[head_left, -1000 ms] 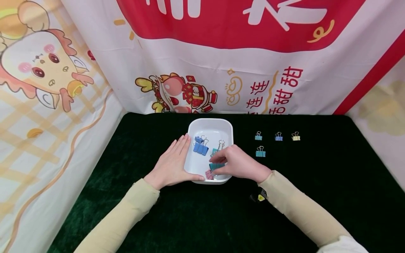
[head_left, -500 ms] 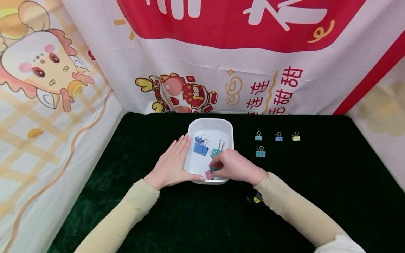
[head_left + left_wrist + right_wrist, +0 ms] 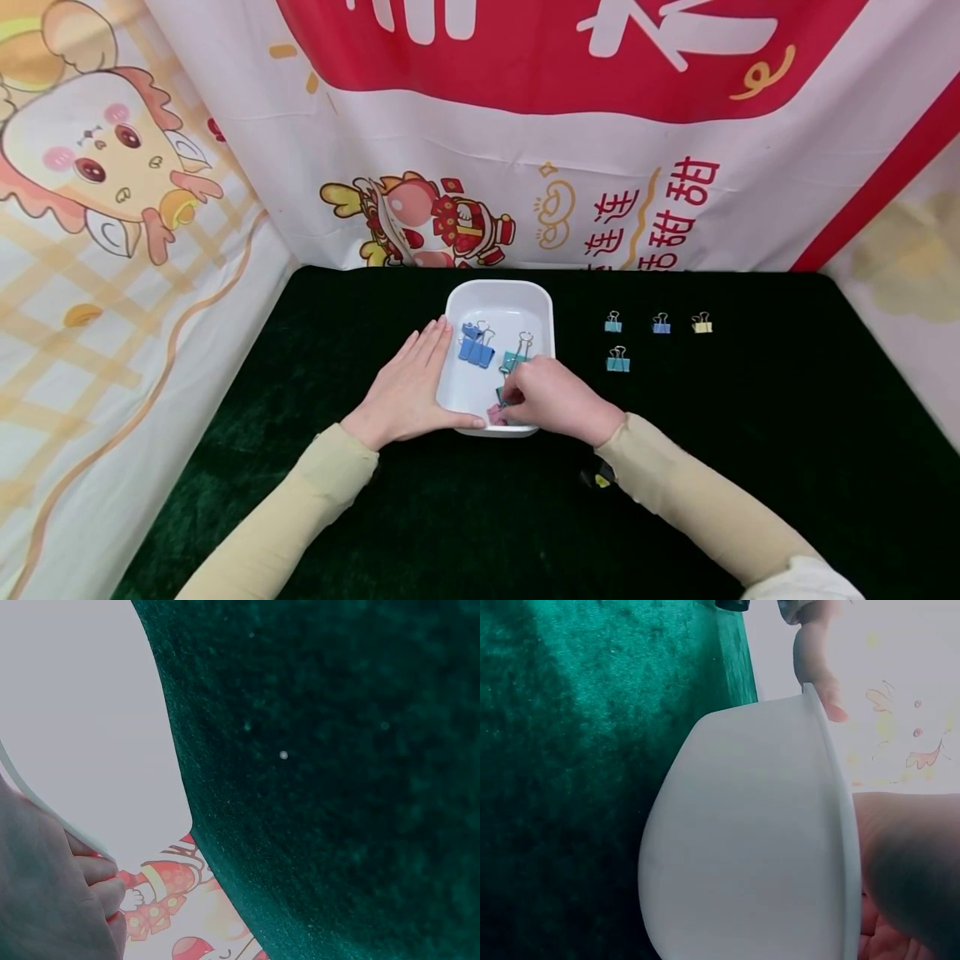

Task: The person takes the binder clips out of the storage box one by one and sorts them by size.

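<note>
A white tray (image 3: 498, 293) holds binder clips. My left hand (image 3: 408, 392) lies with straight fingers along its left side, the thumb on the near rim. In the left wrist view, that hand (image 3: 56, 885) is beside the tray's wall (image 3: 90, 720). My right hand (image 3: 558, 400) reaches over the right rim, fingers bent down at a pink binder clip (image 3: 495, 415) and a partly covered teal clip (image 3: 500, 395). Its fingertips are hidden, so a firm pinch cannot be made out. Blue binder clips (image 3: 476, 352) lie at the tray's left, another teal clip (image 3: 516, 361) at its right.
Right of the tray, a row has a teal clip (image 3: 613, 322), a blue clip (image 3: 661, 324) and a yellow clip (image 3: 702, 323). Another teal clip (image 3: 618, 360) sits in front of the first. Dark green cloth (image 3: 480, 517) covers the table; printed fabric (image 3: 495, 142) hangs behind.
My right hand has shifted left and slightly toward me inside the tray, covering more of the near teal clip. The left hand and the tray stay in place.
</note>
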### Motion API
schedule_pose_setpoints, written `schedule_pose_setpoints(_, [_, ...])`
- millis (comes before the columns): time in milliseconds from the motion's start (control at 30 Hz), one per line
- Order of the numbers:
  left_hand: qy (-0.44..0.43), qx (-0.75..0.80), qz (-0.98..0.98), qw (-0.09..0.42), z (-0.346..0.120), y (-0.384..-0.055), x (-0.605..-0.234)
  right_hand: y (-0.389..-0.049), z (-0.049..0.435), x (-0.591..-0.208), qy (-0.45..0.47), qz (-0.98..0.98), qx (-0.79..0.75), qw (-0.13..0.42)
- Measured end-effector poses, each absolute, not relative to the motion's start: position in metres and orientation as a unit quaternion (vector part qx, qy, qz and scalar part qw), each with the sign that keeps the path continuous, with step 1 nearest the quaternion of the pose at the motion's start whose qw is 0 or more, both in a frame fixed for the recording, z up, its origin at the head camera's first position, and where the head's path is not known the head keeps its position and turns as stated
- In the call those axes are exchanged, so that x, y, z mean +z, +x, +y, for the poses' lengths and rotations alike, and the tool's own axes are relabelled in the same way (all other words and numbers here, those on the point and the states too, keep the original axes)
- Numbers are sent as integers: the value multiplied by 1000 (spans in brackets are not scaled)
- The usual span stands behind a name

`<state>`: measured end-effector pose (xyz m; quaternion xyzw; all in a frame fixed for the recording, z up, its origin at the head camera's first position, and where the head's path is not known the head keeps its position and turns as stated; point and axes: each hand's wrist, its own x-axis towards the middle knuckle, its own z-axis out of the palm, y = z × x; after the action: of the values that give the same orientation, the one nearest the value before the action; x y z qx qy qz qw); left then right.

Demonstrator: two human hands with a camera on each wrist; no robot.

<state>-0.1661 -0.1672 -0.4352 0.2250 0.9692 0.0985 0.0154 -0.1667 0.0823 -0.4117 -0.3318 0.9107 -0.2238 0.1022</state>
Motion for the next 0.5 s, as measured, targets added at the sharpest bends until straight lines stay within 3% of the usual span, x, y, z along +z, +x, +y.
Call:
schedule_pose_setpoints(233, [225,95,970,15,-167,-167,-435,-166,82,-414,-349,914,-189,86])
schedule_pose_setpoints(500, [222,106,969,19,-167,-167,-436,-166,83,-412,-335,907,-232,104])
